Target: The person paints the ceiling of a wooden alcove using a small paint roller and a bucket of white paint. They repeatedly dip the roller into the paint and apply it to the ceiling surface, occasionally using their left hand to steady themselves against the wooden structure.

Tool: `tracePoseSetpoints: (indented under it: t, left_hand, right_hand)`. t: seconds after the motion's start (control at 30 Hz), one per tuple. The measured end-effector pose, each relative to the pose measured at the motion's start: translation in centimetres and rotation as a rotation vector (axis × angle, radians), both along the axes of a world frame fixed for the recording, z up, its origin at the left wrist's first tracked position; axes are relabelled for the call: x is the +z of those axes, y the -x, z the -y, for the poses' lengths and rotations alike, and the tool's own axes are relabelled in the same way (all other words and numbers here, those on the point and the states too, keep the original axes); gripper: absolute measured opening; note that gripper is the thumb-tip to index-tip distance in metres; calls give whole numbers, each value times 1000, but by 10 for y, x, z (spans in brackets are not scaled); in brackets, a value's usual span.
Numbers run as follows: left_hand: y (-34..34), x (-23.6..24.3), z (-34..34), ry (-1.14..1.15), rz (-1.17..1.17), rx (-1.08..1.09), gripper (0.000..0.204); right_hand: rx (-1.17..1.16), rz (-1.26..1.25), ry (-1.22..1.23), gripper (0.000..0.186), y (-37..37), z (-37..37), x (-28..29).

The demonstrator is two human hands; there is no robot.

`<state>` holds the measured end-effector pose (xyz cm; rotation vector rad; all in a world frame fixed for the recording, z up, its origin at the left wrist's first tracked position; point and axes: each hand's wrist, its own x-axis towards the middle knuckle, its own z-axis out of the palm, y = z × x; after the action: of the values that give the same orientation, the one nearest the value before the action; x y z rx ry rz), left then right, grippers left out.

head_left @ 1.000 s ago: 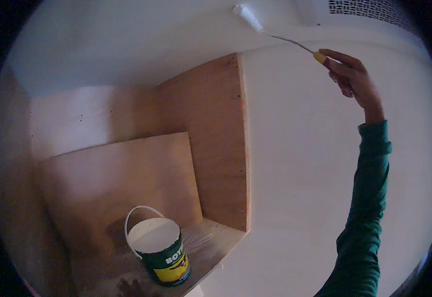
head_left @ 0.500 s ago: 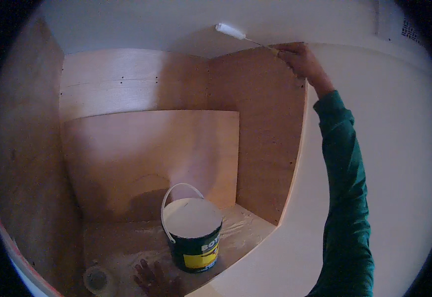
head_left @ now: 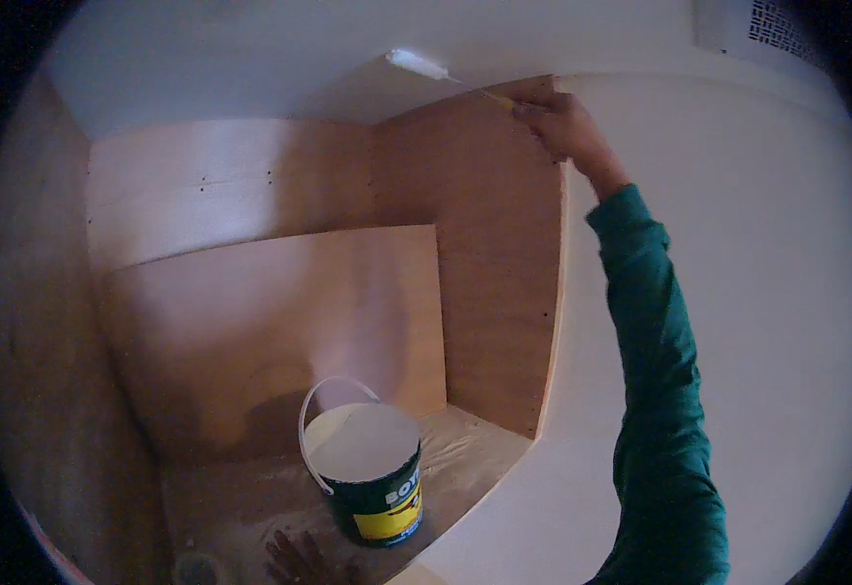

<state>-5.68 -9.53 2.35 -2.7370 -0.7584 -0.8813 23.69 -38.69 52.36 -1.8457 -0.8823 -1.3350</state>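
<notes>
My right hand, its arm in a green sleeve, is closed round the handle of a small paint roller. The roller's white sleeve is up against the white ceiling surface, in front of the upper corner of a plywood recess. At the lower edge, in shadow, my left hand lies with its fingers spread on the recess floor. Just right of that hand stands a dark green bucket with a yellow label and a raised white handle. Pale paint shows inside it.
A loose plywood board leans against the back of the recess. The right plywood panel ends at a white wall. A round pale object is at the lower left. Top right, a vent grille shows.
The whole view has swung slightly, so the recess and bucket sit further left and more of the vent shows. The roller remains at the ceiling in my right hand; my left hand stays down.
</notes>
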Motion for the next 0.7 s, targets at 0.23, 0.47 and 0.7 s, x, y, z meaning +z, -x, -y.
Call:
tracePoseSetpoints:
  t: [0.23,0.47,0.7]
  left_hand:
    - [1,-9,-8,8,13,-75,85]
    - [0,-16,-14,12,16,-110,86]
    - [2,-17,-15,176,55,-171,85]
  right_hand:
    - [37,-138,-120,41,117,118,-25]
    - [-6,-103,-190,42,195,192,-45]
    - [3,-85,-252,43,228,236,-66]
